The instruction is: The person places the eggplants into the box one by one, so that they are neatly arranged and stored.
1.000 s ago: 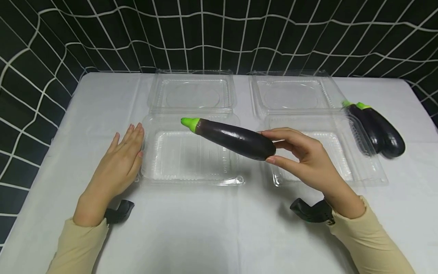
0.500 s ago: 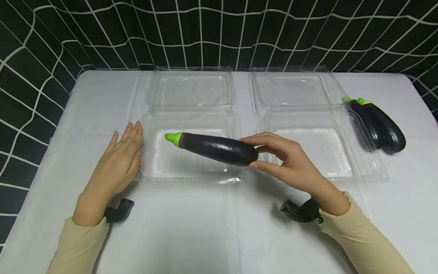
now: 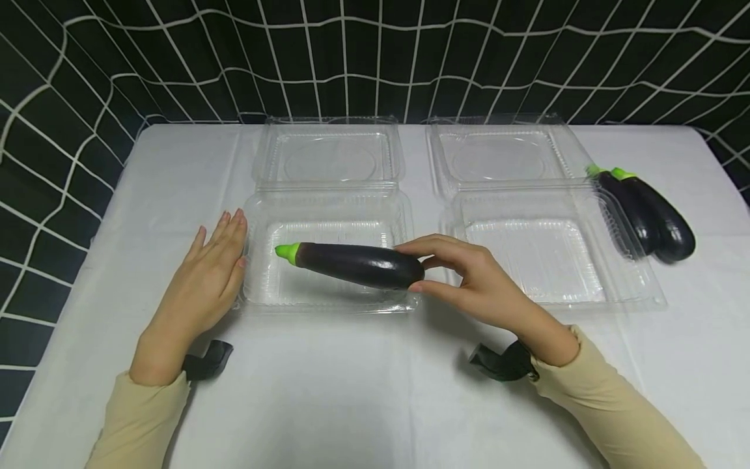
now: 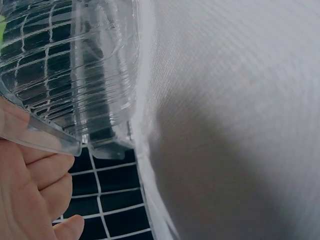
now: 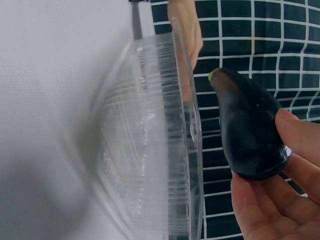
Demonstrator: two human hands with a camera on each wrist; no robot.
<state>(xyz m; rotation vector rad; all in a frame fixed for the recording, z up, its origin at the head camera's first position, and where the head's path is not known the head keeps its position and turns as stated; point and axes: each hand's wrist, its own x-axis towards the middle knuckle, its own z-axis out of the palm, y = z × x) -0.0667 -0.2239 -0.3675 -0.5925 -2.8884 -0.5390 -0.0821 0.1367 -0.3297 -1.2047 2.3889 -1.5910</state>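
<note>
right hand (image 3: pixel 477 283) holds one eggplant (image 3: pixel 359 264) of three over one of two containers (image 3: pixel 316 229).

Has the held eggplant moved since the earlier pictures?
Yes, to the left: in the head view, the eggplant now appears almost fully over the left container.

The white-covered table (image 3: pixel 328 378) bears two clear containers (image 3: pixel 530 260) (lids (image 3: pixel 329 156) open) and two eggplants (image 3: pixel 659 218).

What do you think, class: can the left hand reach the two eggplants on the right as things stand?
Probably not directly: the left hand is beside the left container, and the right container, right hand and held eggplant are between it and those eggplants.
</note>
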